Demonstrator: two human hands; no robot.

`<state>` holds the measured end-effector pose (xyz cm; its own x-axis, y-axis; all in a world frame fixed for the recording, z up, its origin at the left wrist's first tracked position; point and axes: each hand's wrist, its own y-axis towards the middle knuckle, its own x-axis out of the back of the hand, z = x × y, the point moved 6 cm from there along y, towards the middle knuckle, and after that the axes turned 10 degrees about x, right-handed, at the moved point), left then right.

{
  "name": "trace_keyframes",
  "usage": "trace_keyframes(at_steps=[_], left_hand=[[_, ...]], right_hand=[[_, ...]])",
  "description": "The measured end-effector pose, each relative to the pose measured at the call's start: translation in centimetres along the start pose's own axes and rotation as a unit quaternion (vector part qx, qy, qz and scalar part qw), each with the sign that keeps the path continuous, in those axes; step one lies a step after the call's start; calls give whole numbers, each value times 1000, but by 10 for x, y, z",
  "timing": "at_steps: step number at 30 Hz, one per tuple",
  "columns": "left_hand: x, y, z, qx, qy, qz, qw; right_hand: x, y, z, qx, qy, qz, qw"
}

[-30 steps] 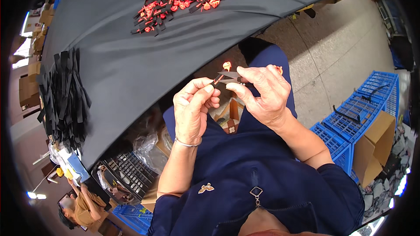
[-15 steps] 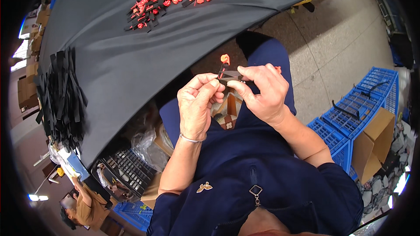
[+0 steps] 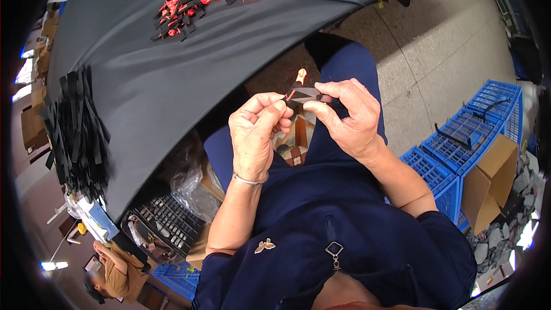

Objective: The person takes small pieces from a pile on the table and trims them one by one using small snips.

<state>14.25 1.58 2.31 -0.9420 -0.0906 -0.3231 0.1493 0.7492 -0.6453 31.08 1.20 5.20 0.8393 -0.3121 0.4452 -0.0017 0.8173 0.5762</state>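
Fingers (image 3: 275, 109) of both hands pinch a flat black strap (image 3: 307, 93).

Black strap (image 3: 304, 93), orange-red tip (image 3: 301, 74)

Navy short-sleeved top, zip pull, small bird pin, wrist bangle

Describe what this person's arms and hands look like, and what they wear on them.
Both forearms are bare. A thin silver bangle circles the left wrist, below the left hand. The right hand wears nothing. Short dark blue sleeves end around the elbows.
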Motion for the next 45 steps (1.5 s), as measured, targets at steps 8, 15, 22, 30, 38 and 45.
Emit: trace_keyframes(at_steps=[8, 15, 22, 30, 38, 45], left_hand=[[-2, 0, 2, 7, 15, -2, 1000], [-1, 3, 7, 17, 23, -2, 1000], [0, 6, 6, 23, 24, -3, 999], [-3, 8, 6, 15, 38, 0, 999], [-3, 10, 9, 19, 38, 0, 999], [-5, 14, 15, 15, 88, -6, 996]], right_hand=[[-3, -1, 1, 41, -43, -4, 998], [-4, -3, 0, 65, -66, 3, 996], [-3, -4, -4, 47, -70, 23, 996], [0, -6, -9, 17, -41, 2, 999], [-3, -9, -7, 42, -46, 17, 998], [-31, -34, -35, -349, 369, 75, 858]])
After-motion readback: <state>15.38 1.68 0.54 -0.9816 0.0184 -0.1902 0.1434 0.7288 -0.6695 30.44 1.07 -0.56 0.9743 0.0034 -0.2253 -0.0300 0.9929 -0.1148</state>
